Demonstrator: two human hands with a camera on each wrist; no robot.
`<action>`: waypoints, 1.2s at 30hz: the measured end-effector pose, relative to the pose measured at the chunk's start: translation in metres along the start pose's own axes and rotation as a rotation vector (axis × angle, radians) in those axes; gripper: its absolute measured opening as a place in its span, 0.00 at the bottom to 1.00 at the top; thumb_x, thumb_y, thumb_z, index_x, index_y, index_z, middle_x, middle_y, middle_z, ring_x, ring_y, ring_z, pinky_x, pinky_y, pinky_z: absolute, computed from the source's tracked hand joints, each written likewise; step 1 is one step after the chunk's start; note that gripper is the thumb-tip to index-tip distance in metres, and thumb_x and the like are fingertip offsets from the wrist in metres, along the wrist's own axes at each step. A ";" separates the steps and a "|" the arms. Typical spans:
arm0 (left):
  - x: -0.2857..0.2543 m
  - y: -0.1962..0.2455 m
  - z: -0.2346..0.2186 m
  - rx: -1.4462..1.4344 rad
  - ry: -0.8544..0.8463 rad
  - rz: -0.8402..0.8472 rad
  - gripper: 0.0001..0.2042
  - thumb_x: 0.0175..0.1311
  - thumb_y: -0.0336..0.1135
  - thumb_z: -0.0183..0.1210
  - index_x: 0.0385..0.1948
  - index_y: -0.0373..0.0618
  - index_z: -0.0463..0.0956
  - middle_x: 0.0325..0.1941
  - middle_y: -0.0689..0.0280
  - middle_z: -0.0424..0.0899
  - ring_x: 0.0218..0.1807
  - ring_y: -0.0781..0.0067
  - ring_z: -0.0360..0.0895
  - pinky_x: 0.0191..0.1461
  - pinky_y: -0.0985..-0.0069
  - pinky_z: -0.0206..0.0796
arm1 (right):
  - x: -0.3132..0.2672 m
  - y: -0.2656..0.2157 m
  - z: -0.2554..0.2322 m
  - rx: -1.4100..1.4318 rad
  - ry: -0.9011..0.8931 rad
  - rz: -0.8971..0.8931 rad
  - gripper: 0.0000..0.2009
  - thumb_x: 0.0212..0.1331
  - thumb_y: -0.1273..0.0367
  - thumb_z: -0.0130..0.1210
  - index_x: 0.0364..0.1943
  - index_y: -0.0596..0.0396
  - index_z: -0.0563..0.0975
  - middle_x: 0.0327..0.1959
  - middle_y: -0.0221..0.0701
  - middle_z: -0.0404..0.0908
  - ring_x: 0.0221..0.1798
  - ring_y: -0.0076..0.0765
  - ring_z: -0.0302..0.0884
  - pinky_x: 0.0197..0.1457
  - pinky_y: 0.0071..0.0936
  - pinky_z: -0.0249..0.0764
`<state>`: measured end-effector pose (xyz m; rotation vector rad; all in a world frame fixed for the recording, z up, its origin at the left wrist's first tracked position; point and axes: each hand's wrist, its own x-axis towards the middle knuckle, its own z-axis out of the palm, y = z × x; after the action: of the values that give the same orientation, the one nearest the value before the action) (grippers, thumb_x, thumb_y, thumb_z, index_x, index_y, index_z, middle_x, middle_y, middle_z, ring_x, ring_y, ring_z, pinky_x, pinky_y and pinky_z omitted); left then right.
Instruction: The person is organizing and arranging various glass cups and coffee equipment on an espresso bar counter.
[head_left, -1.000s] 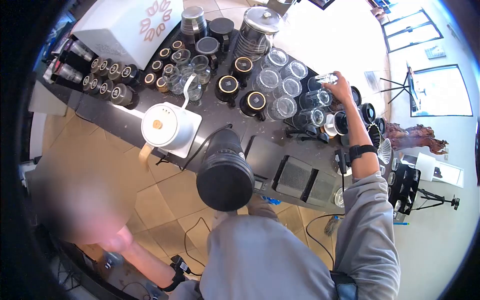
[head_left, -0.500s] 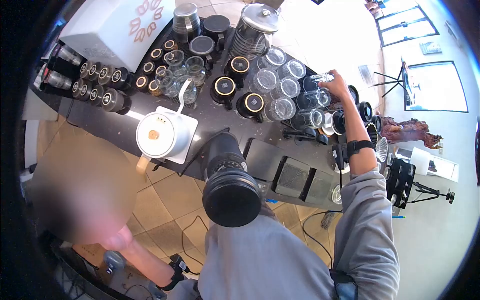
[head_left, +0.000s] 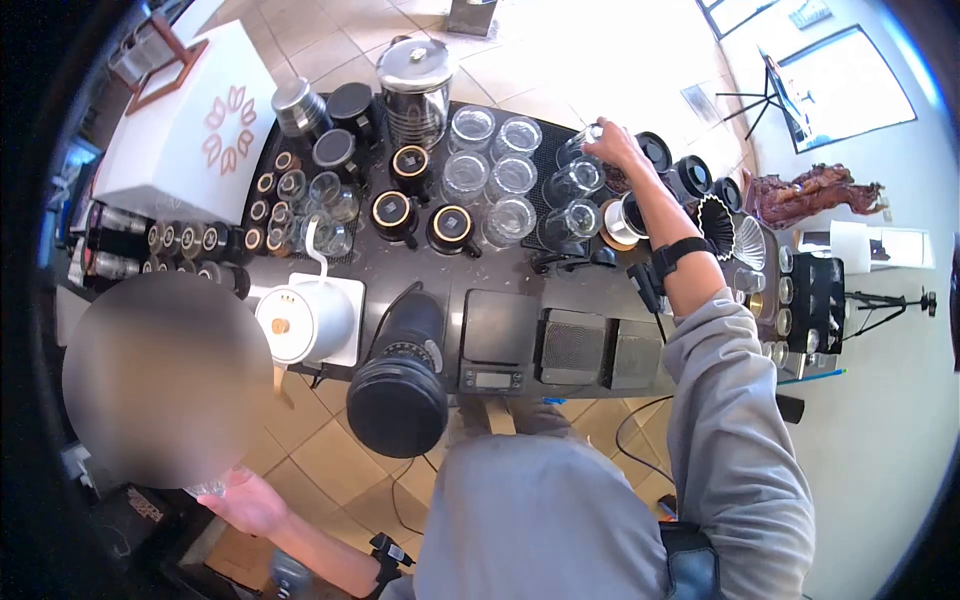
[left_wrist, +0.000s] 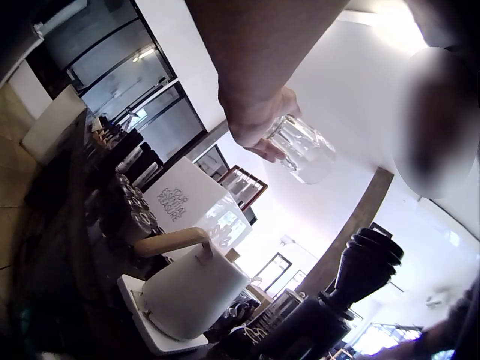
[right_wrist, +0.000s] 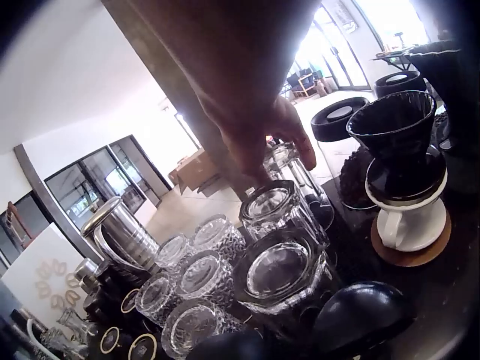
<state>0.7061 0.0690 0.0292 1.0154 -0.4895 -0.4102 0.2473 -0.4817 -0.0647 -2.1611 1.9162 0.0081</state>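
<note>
My left hand is at the lower left, beyond the counter's near edge, partly covered by a blurred patch. In the left wrist view its fingers curl round a clear glass, held in the air and tilted. My right hand reaches to the counter's far side and grips a clear glass at the end of a row. The right wrist view shows fingers on that glass's upper end, with two more clear glasses beside it.
Textured glasses and black cups stand left of the row. A white kettle, a black grinder-like device and scales line the near side. A dripper on a white cup stands close to my right hand.
The head view has shifted, so the counter items appear farther left. More of my left hand and part of its glass now show below the blur. My right hand remains on the row's far glass.
</note>
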 end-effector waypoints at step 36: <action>-0.055 0.008 0.059 0.206 -0.063 0.047 0.32 0.75 0.51 0.46 0.70 0.34 0.54 0.73 0.49 0.63 0.71 0.54 0.65 0.73 0.59 0.64 | -0.066 -0.029 0.007 -0.005 -0.085 -0.312 0.20 0.46 0.62 0.70 0.38 0.66 0.79 0.40 0.53 0.83 0.48 0.56 0.82 0.51 0.43 0.77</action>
<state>0.6286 0.0611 0.0510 1.1899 -0.6212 -0.3554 0.2679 -0.4133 -0.0552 -2.3967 1.5185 0.0467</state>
